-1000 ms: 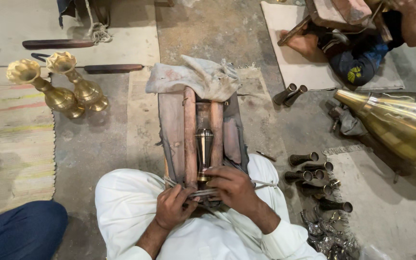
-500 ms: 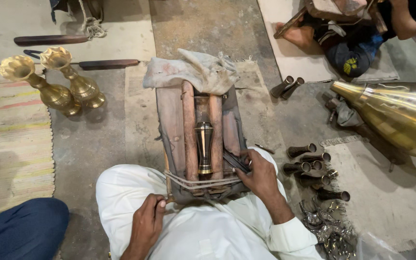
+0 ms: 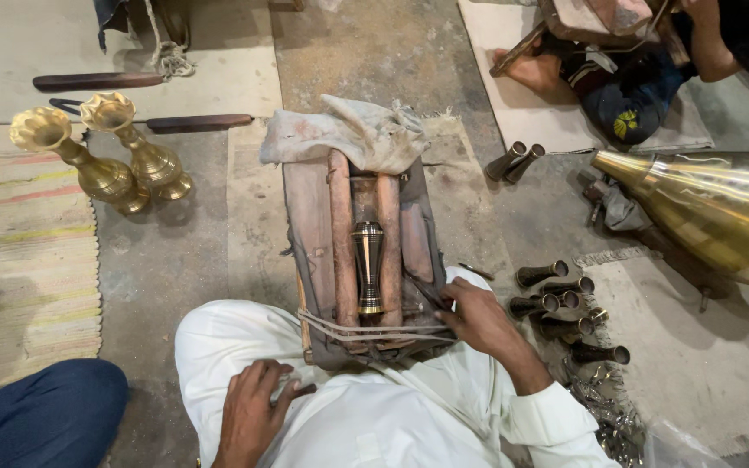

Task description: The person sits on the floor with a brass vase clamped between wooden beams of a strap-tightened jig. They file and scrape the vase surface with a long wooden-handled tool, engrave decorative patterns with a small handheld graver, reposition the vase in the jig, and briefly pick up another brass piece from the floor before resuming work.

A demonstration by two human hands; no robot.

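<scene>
A person in white clothing is sitting on the floor with a worn wooden cradle set between the knees, and a small dark-and-brass vase-shaped piece is lying lengthwise in the groove between its two rounded bars, cords crossing just below its foot. Judging by how things lie, the piece is seated and tied in place, but the working of it does not look finished: its surface is showing dark bands beside bright brass, and a cluster of similar dark tubular pieces is waiting on the floor to the right, while two finished-looking brass vases are standing well apart to the left. The right hand is resting at the right edge of the cradle, fingers curled around a thin dark tool whose tip is pointing toward the lower part of the piece, near it but not touching. The left hand is lying on the left thigh, loosely curled over a small dark object I cannot identify, well apart from the piece. A crumpled cloth is covering the far end of the cradle, and a large brass cone is lying at the right.
</scene>
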